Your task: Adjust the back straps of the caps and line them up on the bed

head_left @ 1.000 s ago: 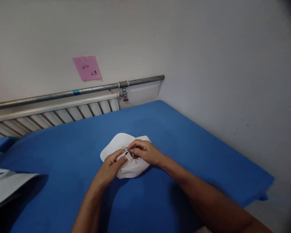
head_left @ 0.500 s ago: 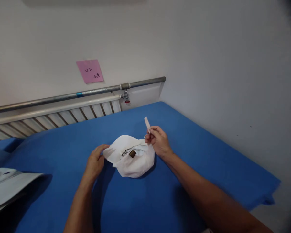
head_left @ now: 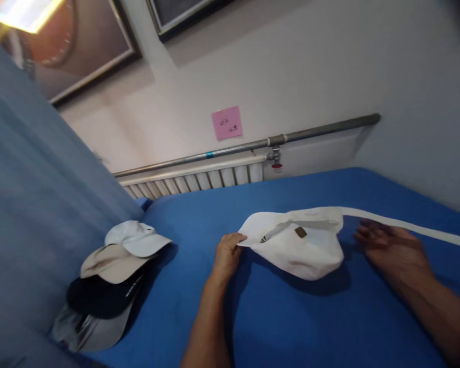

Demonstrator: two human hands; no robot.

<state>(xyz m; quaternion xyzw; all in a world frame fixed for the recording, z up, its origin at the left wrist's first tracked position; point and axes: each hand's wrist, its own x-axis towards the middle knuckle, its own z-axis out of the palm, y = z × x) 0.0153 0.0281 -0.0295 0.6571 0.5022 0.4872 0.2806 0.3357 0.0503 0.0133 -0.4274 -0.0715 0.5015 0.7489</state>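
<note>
A white cap (head_left: 299,245) lies upside down on the blue cloth-covered surface (head_left: 276,317), with a small brown tag inside it. My left hand (head_left: 228,251) is closed on the cap's brim at its left edge. A long white strap (head_left: 406,225) runs from the cap's right side to the right edge of the picture. My right hand (head_left: 391,246) lies just below that strap, to the right of the cap, its fingers stretched out and a little smeared. Nothing shows in it.
A stack of several caps (head_left: 115,278), white, beige, black and grey, sits at the left on the blue surface. Blue fabric (head_left: 38,204) hangs at the far left. Behind are a radiator (head_left: 199,180), a metal pipe (head_left: 314,133) and a pink note (head_left: 227,122) on the wall.
The view has swung left, and the stack of caps now shows. My right hand has let go of the strap's end and dropped beside the cap. The strap now stretches far right.
</note>
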